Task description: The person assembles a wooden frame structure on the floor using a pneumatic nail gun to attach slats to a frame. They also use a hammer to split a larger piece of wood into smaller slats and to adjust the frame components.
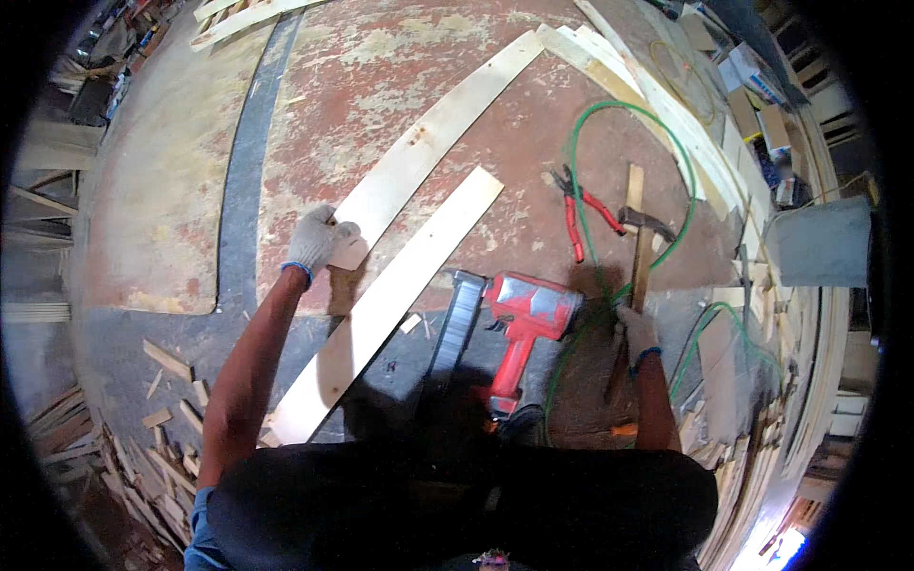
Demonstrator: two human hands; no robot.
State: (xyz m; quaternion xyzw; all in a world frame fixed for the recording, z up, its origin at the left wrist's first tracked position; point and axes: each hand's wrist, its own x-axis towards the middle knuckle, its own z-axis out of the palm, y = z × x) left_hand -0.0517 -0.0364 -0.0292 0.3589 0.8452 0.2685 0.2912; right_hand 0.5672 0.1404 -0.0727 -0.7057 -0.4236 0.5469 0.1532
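Note:
My left hand [322, 242], in a pale work glove, is closed round the near end of a long wooden board [428, 138] that runs away to the far right. A second pale board [390, 300] lies beside it, closer to me. On the right, my gloved right hand [638, 333] is closed at the lower part of the wooden handle of a claw hammer [644, 257], whose head points away from me. A red nail gun [522, 328] with a grey magazine lies between my hands. Just left of the hammer head lie red-handled pliers [583, 211].
A green air hose [577, 143] loops round the pliers and hammer. More pale boards [657, 119] lie at the far right, with cardboard boxes [771, 128] beyond. Wood offcuts [169, 360] litter the floor at lower left. A wooden frame [238, 19] lies at the far left.

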